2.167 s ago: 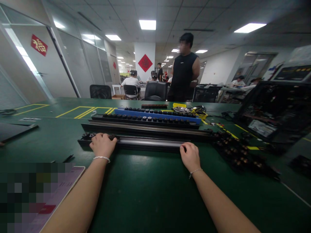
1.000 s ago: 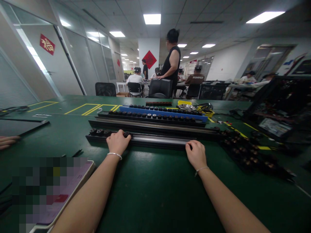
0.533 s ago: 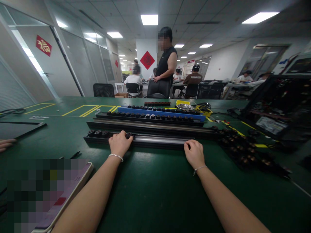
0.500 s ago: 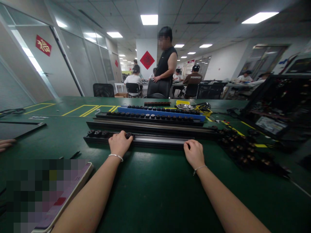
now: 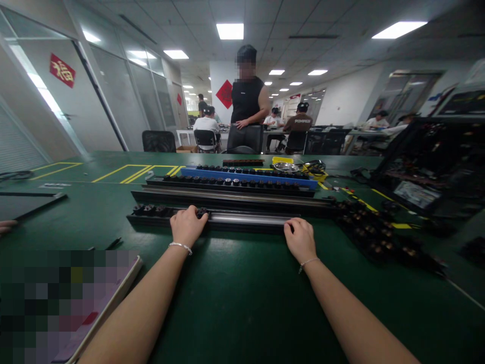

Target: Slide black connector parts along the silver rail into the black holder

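Note:
A long black rail [image 5: 242,229] with a shiny metal strip inside lies crosswise before me on the green table. Small black round parts [image 5: 149,209] sit in its left end. My left hand [image 5: 186,226] is closed over the rail near its middle, fingers curled round a black part [image 5: 202,211] there; the fingertips are mostly hidden. At the right end of the same rail, my right hand [image 5: 300,236] is closed, with thumb and fingers pinching the rail's end. Just behind lies a second, longer black rail [image 5: 227,198] with a metal strip.
Farther back are a black rail [image 5: 261,186] and a blue rail [image 5: 189,173] lined with black parts. A heap of black parts [image 5: 379,235] lies right, near a metal dish [image 5: 285,167]. A pale-edged tray [image 5: 131,275] is front left. Behind a chair [image 5: 245,136] stands a person [image 5: 248,98].
Both hands keep their places on the front rail. The view has shifted slightly, and the standing person has turned more towards the table. Another person's fingers at the left edge show less.

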{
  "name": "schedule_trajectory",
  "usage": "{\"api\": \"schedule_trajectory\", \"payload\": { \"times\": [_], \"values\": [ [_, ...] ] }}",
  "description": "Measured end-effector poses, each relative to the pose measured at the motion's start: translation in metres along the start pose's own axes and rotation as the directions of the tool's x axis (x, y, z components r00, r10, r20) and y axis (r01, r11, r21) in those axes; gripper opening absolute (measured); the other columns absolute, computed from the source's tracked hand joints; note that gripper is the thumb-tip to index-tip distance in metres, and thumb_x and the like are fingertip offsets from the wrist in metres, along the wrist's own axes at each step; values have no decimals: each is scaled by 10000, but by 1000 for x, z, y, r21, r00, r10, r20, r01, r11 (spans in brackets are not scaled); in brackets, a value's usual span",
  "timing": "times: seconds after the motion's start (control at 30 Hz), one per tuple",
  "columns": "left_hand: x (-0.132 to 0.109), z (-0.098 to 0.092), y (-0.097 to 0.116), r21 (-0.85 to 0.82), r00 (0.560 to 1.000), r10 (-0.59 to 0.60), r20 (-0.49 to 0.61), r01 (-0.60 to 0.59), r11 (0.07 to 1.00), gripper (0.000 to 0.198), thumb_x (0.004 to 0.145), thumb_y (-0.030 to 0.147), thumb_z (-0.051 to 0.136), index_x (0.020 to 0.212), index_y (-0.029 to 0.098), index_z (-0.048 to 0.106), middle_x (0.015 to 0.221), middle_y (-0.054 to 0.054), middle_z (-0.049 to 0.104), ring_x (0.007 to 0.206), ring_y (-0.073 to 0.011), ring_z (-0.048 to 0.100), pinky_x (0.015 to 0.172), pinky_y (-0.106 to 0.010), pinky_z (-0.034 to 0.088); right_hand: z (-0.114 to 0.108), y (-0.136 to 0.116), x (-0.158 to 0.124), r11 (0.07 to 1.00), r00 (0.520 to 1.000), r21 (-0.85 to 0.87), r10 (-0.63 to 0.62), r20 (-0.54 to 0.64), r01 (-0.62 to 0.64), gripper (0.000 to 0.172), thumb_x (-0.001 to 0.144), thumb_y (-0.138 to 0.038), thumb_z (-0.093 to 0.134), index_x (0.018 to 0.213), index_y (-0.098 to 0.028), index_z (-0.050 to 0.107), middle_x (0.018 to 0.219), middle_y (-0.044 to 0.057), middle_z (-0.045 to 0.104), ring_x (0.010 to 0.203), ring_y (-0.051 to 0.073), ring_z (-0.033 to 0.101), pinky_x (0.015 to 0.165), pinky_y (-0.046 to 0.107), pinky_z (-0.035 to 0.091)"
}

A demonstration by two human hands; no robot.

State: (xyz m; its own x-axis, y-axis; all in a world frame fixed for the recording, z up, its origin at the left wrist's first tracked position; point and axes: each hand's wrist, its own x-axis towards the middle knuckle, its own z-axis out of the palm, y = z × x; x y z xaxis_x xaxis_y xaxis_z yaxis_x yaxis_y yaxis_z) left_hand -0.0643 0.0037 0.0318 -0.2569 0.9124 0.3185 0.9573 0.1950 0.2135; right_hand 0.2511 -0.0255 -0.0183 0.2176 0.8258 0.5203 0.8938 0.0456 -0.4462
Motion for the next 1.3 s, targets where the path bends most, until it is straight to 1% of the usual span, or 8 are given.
{"api": "schedule_trajectory", "payload": {
  "times": [0.13, 0.33, 0.63, 0.83, 1.2, 1.3],
  "values": [
    [-1, 2, 1, -22, 1000, 26, -10, -26, 999, 353, 748, 518, 435, 844, 213, 584, 869, -94, 654, 957, -275, 544, 831, -392, 348, -2, -1, 0, 1000, 1000, -10, 6, 23, -5, 295, 821, -340, 388, 826, -186, 640, 990, 94, 572, 999, 223, 451, 897, 379, 336],
    [-2, 3, 3, -62, 999, 39, 9, -39, 997, 361, 745, 524, 446, 862, 215, 592, 911, -88, 656, 990, -275, 532, 849, -398, 338, -2, -1, 0, 1000, 999, -8, 7, 35, -7, 293, 821, -326, 386, 846, -181, 640, 995, 93, 572, 1004, 221, 449, 901, 378, 331],
    [-5, 7, 6, -96, 996, 86, -22, -88, 991, 338, 747, 513, 459, 842, 220, 598, 911, -71, 662, 995, -265, 536, 858, -401, 340, -2, -2, -1, 1000, 999, -13, 19, 27, -19, 290, 822, -330, 394, 842, -179, 641, 999, 93, 573, 1000, 219, 449, 898, 370, 339],
    [-6, 9, 6, -110, 994, 105, -30, -108, 988, 328, 755, 506, 456, 855, 228, 600, 909, -61, 662, 1002, -255, 534, 877, -408, 338, 1, 0, -1, 1000, 1000, -4, -19, -14, 19, 275, 820, -317, 403, 821, -176, 640, 978, 95, 579, 993, 215, 459, 902, 373, 336],
    [-4, 10, 4, -145, 994, 107, -24, -109, 983, 335, 748, 504, 466, 862, 222, 605, 920, -69, 654, 1004, -264, 528, 885, -422, 340, -2, -1, 0, 1000, 1000, -1, 5, 13, -5, 296, 822, -333, 390, 827, -178, 643, 987, 95, 576, 991, 219, 449, 892, 368, 334],
    [-6, 10, 5, -170, 992, 125, -16, -126, 977, 329, 751, 505, 464, 858, 231, 612, 920, -62, 656, 1017, -264, 520, 889, -431, 336, -1, -1, -1, 1000, 1000, 1, -1, 0, 1, 293, 821, -331, 392, 829, -180, 642, 984, 95, 575, 987, 219, 450, 890, 367, 335]
  ]
}}
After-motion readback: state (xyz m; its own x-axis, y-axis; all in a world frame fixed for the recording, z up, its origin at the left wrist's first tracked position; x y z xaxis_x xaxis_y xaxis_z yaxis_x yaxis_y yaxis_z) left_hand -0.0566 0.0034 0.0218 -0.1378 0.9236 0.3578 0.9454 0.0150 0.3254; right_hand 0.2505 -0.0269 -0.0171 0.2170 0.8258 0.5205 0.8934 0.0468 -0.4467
